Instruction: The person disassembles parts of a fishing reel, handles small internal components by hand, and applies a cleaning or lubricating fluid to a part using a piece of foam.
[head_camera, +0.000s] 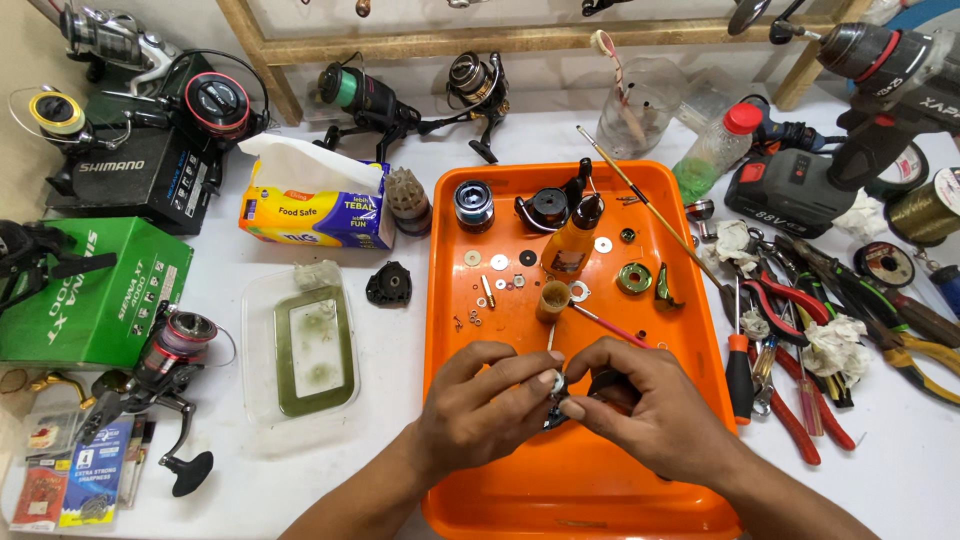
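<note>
Over the near half of an orange tray (690, 470), both hands meet around a small dark reel part (600, 392). Left hand (480, 405) comes in from the lower left, its fingers (530, 365) curled and pinched together on the part's left end, thumb tip pressed near a pale bit at the joint. Right hand (650, 405) cups the part from the right, fingers closed around it, so most of it is hidden and its exact shape cannot be told.

Farther up the tray lie loose pieces: a blue-grey spool (473, 203), a black rotor (546, 208), an orange bottle (572, 245) lying tilted, a tan cap (552, 300), a green gear (634, 277), and washers (499, 262) scattered between them. A thin brush (645, 205) lies slanted across the tray's right edge.

Right of the tray on the white bench (905, 460) sits a heap of pliers (800, 300) and a red-handled screwdriver (738, 365). Left of the tray are a clear lid (305, 345), a tissue pack (315, 205), a green box (95, 295) and a red-and-black reel (160, 370).
</note>
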